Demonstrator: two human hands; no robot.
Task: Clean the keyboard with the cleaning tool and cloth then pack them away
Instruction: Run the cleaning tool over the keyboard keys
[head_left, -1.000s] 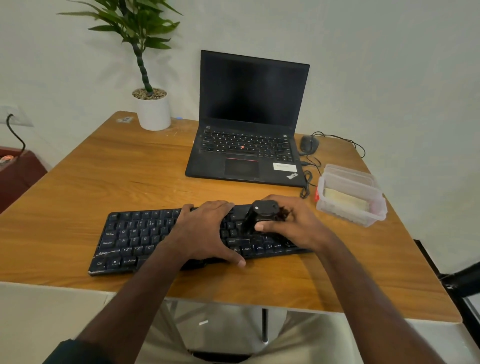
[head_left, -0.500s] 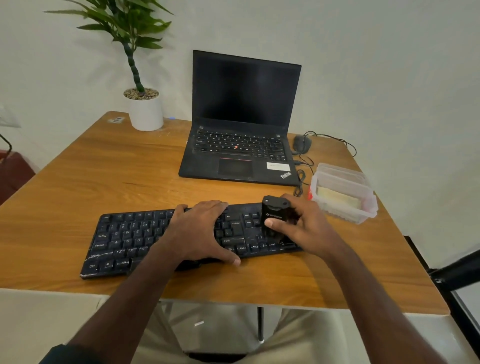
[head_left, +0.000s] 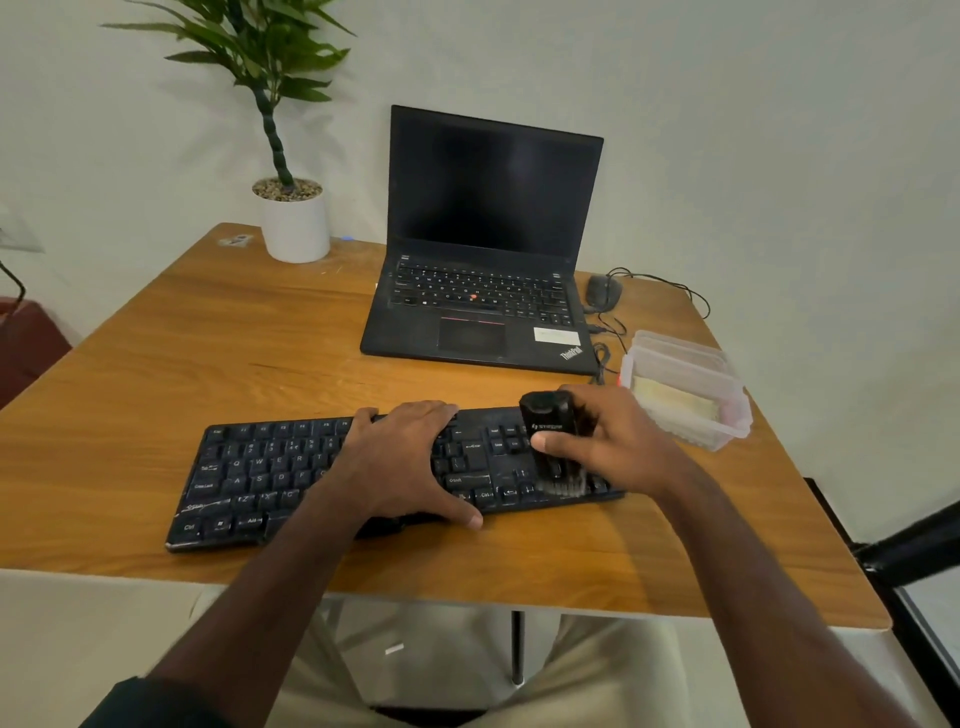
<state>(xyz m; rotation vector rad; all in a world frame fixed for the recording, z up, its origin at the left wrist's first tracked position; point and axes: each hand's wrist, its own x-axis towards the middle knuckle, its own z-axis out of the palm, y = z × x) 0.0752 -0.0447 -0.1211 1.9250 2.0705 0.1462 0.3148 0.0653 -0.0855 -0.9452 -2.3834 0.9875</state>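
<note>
A black, dusty keyboard (head_left: 260, 478) lies along the front of the wooden table (head_left: 208, 364). My left hand (head_left: 405, 462) presses flat on the keyboard's middle, fingers spread, thumb at its front edge. My right hand (head_left: 618, 441) grips a black cleaning tool (head_left: 548, 421) upright, its pale bristles touching the keys near the right end. A folded yellowish cloth (head_left: 670, 402) lies inside a clear plastic container (head_left: 727, 431) just right of the keyboard.
An open black laptop (head_left: 483, 291) stands behind the keyboard. A wired mouse (head_left: 602, 290) and its cable lie at the back right. A potted plant in a white pot (head_left: 296, 223) stands at the back left. A dark chair frame (head_left: 914, 545) is at the right.
My right hand has slid the cleaning tool rightward along the keyboard, from near the middle keys to the right end. My left hand has stayed on the keyboard.
</note>
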